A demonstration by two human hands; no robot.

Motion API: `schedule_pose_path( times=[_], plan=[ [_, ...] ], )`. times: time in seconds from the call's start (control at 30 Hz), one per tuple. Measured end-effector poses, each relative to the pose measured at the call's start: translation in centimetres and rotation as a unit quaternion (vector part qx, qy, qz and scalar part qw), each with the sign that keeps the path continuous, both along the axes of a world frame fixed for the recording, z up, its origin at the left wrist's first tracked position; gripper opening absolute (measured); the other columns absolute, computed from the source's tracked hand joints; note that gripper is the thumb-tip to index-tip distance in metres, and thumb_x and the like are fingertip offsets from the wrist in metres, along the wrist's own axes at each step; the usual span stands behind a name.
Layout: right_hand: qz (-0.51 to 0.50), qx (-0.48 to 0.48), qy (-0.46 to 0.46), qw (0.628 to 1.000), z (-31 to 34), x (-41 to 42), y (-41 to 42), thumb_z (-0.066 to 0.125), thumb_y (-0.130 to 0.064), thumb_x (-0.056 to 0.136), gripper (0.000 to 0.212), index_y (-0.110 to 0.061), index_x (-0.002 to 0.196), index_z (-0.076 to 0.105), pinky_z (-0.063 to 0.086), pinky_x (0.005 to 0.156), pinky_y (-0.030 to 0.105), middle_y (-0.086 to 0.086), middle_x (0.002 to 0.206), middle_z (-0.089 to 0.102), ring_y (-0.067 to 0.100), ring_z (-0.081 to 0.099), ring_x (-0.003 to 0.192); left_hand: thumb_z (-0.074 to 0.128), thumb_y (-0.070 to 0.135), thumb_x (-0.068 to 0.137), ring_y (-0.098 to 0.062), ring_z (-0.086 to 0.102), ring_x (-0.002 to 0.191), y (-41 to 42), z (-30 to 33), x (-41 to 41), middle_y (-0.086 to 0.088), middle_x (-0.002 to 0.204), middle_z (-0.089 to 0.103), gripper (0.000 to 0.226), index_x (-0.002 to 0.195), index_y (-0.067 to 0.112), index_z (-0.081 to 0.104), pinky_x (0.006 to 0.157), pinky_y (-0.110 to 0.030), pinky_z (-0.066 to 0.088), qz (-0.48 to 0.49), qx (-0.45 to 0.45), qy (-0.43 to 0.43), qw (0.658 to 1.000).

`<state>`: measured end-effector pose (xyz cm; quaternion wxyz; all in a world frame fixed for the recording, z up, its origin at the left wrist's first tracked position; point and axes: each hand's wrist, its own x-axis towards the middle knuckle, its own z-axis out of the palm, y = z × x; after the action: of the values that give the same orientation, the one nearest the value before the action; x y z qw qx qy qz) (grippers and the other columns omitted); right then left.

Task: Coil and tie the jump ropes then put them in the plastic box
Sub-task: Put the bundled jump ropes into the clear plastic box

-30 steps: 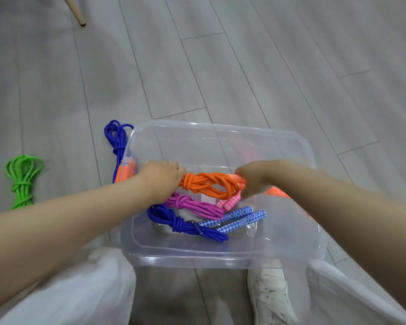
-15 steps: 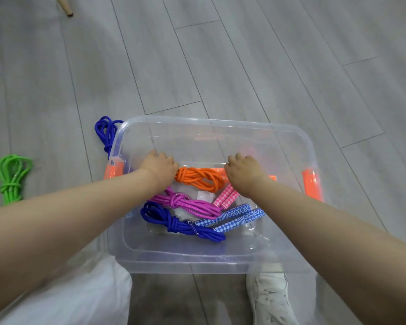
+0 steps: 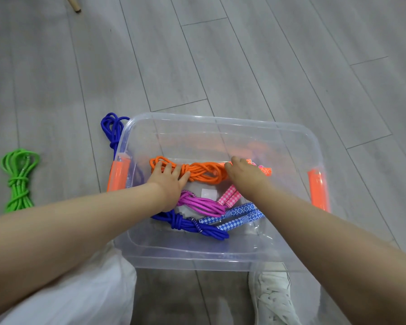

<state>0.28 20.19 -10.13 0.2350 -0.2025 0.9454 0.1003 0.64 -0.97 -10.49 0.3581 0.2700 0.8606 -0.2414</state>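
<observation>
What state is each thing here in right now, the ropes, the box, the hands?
Box: open, no lid on, on the floor.
Orange rope: coiled, tied, in the box.
Pink rope: coiled, tied, in the box.
Blue rope: coiled, tied, in the box.
Second blue rope: bundled, on the floor outside the box.
Green rope: coiled, tied, on the floor.
Left hand: flat, pressing the orange rope.
Right hand: resting on the orange rope's handle end.

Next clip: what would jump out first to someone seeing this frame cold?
Both hands reach into the clear plastic box on the grey floor: the left hand lies with fingers spread on the orange rope, and the right hand covers its handle end. Nearer the person, a tied magenta rope and a blue rope lie in the box. A green rope lies on the floor at far left.
</observation>
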Motion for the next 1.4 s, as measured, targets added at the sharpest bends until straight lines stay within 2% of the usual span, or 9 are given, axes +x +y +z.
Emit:
schedule_pose_path(
  times=[0.13, 0.27, 0.33, 0.5, 0.67, 0.83, 1.07, 1.27, 1.4],
  plan=[
    [0.046, 0.013, -0.012, 0.999, -1.4, 1.8, 1.2, 0.033, -0.006, 0.096, 0.043, 0.001, 0.139, 0.034, 0.042, 0.094, 0.039, 0.018, 0.133, 0.046, 0.035, 0.044, 0.122, 0.046, 0.031, 0.095, -0.044, -0.001, 0.147, -0.1, -0.3, 0.0, -0.019, 0.160, -0.012, 0.087, 0.152, 0.015, -0.017, 0.118, -0.056, 0.004, 0.024, 0.002, -0.026, 0.999],
    [0.032, 0.050, -0.065, 0.996, -1.5, 3.1, 1.6, 0.043, -0.014, 0.093, 0.070, 0.004, 0.152, 0.010, 0.015, 0.119, 0.044, 0.020, 0.153, 0.030, 0.038, 0.017, 0.146, 0.046, 0.035, 0.095, -0.040, -0.001, 0.148, -0.1, 0.4, -0.3, -0.017, 0.161, -0.007, 0.082, 0.154, 0.017, -0.008, 0.119, -0.054, 0.003, 0.023, 0.027, -0.029, 0.999],
    [-0.012, 0.035, -0.076, 0.996, -0.7, 2.6, 1.1, 0.048, -0.018, 0.091, 0.064, -0.002, 0.149, 0.024, 0.013, 0.119, 0.046, 0.017, 0.148, 0.039, 0.034, 0.022, 0.145, 0.048, 0.034, 0.094, -0.038, 0.004, 0.147, -0.2, 1.4, -0.5, -0.016, 0.161, -0.001, 0.078, 0.155, 0.016, 0.003, 0.119, -0.052, 0.004, 0.003, 0.069, -0.006, 0.998],
    [0.014, -0.035, -0.126, 0.991, 4.0, -0.4, -1.2, 0.052, -0.022, 0.091, 0.029, -0.012, 0.117, 0.059, 0.045, 0.093, 0.038, 0.013, 0.118, 0.063, 0.032, 0.056, 0.112, 0.046, 0.028, 0.094, -0.030, 0.013, 0.146, -1.3, 5.1, -0.1, -0.010, 0.160, 0.015, 0.058, 0.148, 0.016, 0.028, 0.120, -0.045, 0.007, -0.007, 0.218, 0.070, 0.973],
    [-0.004, -0.153, -0.142, 0.978, 11.1, -2.4, -5.6, 0.048, -0.020, 0.094, 0.028, -0.019, 0.115, 0.065, 0.047, 0.092, 0.033, 0.000, 0.114, 0.069, 0.020, 0.062, 0.105, 0.040, 0.026, 0.078, -0.028, 0.045, 0.128, -4.9, 8.6, -0.1, -0.007, 0.132, 0.054, 0.046, 0.120, 0.018, 0.058, 0.113, -0.042, 0.022, -0.004, 0.389, 0.205, 0.898],
    [-0.055, -0.306, -0.070, 0.948, 15.1, -2.9, -11.6, 0.049, -0.010, 0.088, 0.029, -0.022, 0.107, 0.066, 0.044, 0.080, 0.022, -0.009, 0.096, 0.070, 0.011, 0.060, 0.088, 0.048, 0.019, 0.075, -0.025, 0.046, 0.119, -10.0, 10.4, -0.9, -0.002, 0.124, 0.056, 0.043, 0.115, 0.018, 0.060, 0.103, -0.038, 0.027, 0.146, 0.492, 0.278, 0.812],
    [-0.054, -0.335, -0.074, 0.938, 13.2, -2.6, -23.3, 0.050, -0.007, 0.086, 0.023, -0.011, 0.108, 0.057, 0.043, 0.078, 0.031, 0.004, 0.101, 0.064, 0.025, 0.058, 0.096, 0.053, 0.021, 0.080, -0.034, 0.047, 0.119, -20.4, 6.7, -1.0, -0.008, 0.127, 0.055, 0.041, 0.121, 0.017, 0.057, 0.099, -0.044, 0.037, 0.330, 0.409, 0.277, 0.804],
    [-0.058, -0.119, -0.120, 0.984, 8.3, -2.0, -30.2, 0.046, -0.009, 0.092, 0.031, -0.001, 0.122, 0.043, 0.040, 0.078, 0.035, 0.020, 0.126, 0.052, 0.035, 0.055, 0.110, 0.062, 0.033, 0.081, -0.034, 0.043, 0.127, -28.3, -0.6, 2.6, -0.012, 0.137, 0.049, 0.054, 0.132, 0.017, 0.050, 0.107, -0.042, 0.035, 0.441, 0.251, 0.171, 0.845],
    [-0.056, 0.002, -0.082, 0.995, 5.6, -1.9, -32.1, 0.046, -0.013, 0.092, 0.038, -0.004, 0.129, 0.042, 0.038, 0.098, 0.040, 0.013, 0.132, 0.051, 0.033, 0.052, 0.120, 0.067, 0.038, 0.081, -0.033, 0.031, 0.136, -31.8, -3.0, 5.6, -0.012, 0.149, 0.033, 0.065, 0.137, 0.017, 0.042, 0.108, -0.047, 0.030, 0.512, 0.177, 0.187, 0.819]
  ],
)
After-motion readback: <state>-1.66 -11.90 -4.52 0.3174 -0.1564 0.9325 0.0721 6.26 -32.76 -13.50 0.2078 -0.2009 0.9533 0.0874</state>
